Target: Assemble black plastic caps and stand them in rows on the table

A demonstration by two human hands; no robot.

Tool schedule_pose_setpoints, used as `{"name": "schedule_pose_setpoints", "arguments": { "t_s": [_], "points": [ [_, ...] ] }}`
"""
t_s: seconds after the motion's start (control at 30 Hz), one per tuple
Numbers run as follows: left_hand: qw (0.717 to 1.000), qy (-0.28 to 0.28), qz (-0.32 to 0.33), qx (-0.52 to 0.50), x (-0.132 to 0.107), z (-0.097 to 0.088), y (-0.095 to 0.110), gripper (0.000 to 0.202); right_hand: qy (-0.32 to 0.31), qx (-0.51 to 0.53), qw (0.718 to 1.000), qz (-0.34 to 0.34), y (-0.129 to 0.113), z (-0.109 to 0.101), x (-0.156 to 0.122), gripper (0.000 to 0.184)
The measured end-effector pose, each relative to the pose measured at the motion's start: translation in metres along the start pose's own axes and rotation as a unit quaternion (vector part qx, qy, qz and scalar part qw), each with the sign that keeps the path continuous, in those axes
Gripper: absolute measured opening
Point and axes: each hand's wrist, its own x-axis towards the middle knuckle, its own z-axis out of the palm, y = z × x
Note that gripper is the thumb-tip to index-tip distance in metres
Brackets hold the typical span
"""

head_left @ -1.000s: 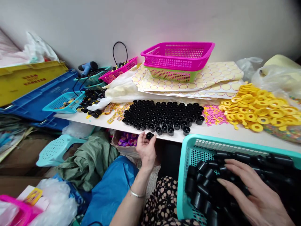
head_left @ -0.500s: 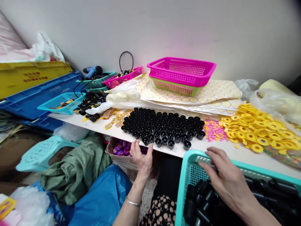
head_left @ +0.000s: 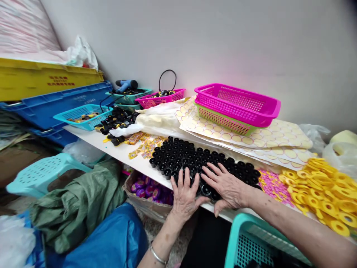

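Many small black plastic cups (head_left: 178,154) stand packed together, open side up, on the white table (head_left: 106,147). My left hand (head_left: 185,195) lies at their front edge with its fingers spread, fingertips on the nearest cups. Beside it, my right hand (head_left: 225,186) is flat and spread over the front right of the group, hiding some cups. Neither hand grips anything. Below my right forearm is a turquoise basket (head_left: 251,242) with black pieces, mostly out of frame.
Right of the cups lie small pink and yellow bits (head_left: 275,186) and a heap of yellow rings (head_left: 323,197). Behind stand stacked magenta and green baskets (head_left: 237,104) on printed sheets (head_left: 290,145). A box of purple pieces (head_left: 150,190) sits below the table's front edge.
My right hand has left the turquoise basket's rim and moved left onto the cups. My left hand has moved right and forward to touch them. The view has shifted.
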Motion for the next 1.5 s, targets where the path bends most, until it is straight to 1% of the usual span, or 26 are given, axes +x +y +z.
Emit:
{"name": "schedule_pose_setpoints", "arguments": {
  "t_s": [0.13, 0.3, 0.43, 0.57, 0.73, 0.83, 0.93, 1.03, 1.07, 1.13, 1.17, 1.2, 1.23, 1.27, 1.33, 1.37, 1.4, 1.43, 1.5],
  "points": [
    [1.000, 0.000, -0.005, -0.001, 0.002, 0.000, -0.008, 0.076, -0.020, 0.015, 1.000, 0.008, 0.009, 0.006, 0.007, 0.099],
    [1.000, -0.014, -0.001, -0.028, 0.008, 0.001, -0.016, 0.071, -0.029, 0.051, 0.998, 0.019, 0.012, 0.010, 0.017, 0.100],
    [0.998, -0.030, -0.010, -0.046, 0.012, 0.003, -0.021, 0.073, -0.027, 0.051, 0.998, 0.025, 0.013, 0.010, 0.024, 0.098],
    [0.998, -0.037, -0.012, -0.044, 0.013, 0.004, -0.024, 0.076, -0.027, 0.048, 0.998, 0.028, 0.014, 0.010, 0.026, 0.101],
    [0.999, -0.032, -0.010, -0.033, 0.013, 0.004, -0.022, 0.083, -0.007, 0.027, 0.999, 0.023, 0.016, 0.009, 0.023, 0.106],
    [0.999, -0.013, -0.010, -0.045, 0.012, 0.008, -0.024, 0.084, 0.033, -0.009, 0.999, 0.042, 0.018, -0.002, 0.016, 0.099],
    [0.997, 0.027, -0.006, -0.074, 0.012, 0.012, -0.026, 0.087, 0.090, -0.078, 0.988, 0.094, 0.020, -0.024, -0.006, 0.081],
    [0.989, 0.105, 0.007, -0.107, 0.018, 0.007, -0.023, 0.083, 0.157, -0.117, 0.968, 0.158, 0.010, -0.050, -0.052, 0.057],
    [0.984, 0.134, 0.015, -0.119, 0.020, 0.001, -0.019, 0.080, 0.187, -0.110, 0.959, 0.181, 0.002, -0.056, -0.071, 0.049],
    [0.971, 0.180, 0.037, -0.152, 0.027, -0.016, -0.004, 0.072, 0.251, -0.069, 0.937, 0.233, -0.023, -0.065, -0.114, 0.034],
    [0.964, 0.191, 0.049, -0.178, 0.030, -0.027, 0.006, 0.066, 0.277, -0.039, 0.924, 0.261, -0.038, -0.067, -0.136, 0.027],
    [0.956, 0.192, 0.062, -0.212, 0.033, -0.038, 0.019, 0.058, 0.290, -0.006, 0.911, 0.292, -0.054, -0.066, -0.156, 0.020],
    [0.948, 0.175, 0.075, -0.255, 0.035, -0.049, 0.032, 0.050, 0.288, 0.027, 0.901, 0.323, -0.070, -0.062, -0.175, 0.013],
    [0.938, 0.143, 0.088, -0.304, 0.037, -0.059, 0.047, 0.041, 0.273, 0.057, 0.892, 0.354, -0.085, -0.057, -0.191, 0.009],
    [0.911, 0.032, 0.127, -0.391, 0.040, -0.076, 0.076, 0.024, 0.218, 0.101, 0.882, 0.405, -0.110, -0.040, -0.214, 0.013],
    [0.897, -0.027, 0.149, -0.414, 0.040, -0.081, 0.089, 0.017, 0.185, 0.109, 0.882, 0.420, -0.119, -0.031, -0.219, 0.016],
    [0.889, -0.080, 0.170, -0.418, 0.041, -0.085, 0.100, 0.010, 0.150, 0.107, 0.886, 0.425, -0.126, -0.022, -0.221, 0.018],
    [0.886, -0.124, 0.186, -0.406, 0.042, -0.087, 0.110, 0.009, 0.113, 0.096, 0.894, 0.423, -0.130, -0.015, -0.219, 0.019],
    [0.893, -0.184, 0.194, -0.363, 0.044, -0.089, 0.124, 0.016, 0.037, 0.067, 0.912, 0.402, -0.135, -0.004, -0.207, 0.021]
  ]
}}
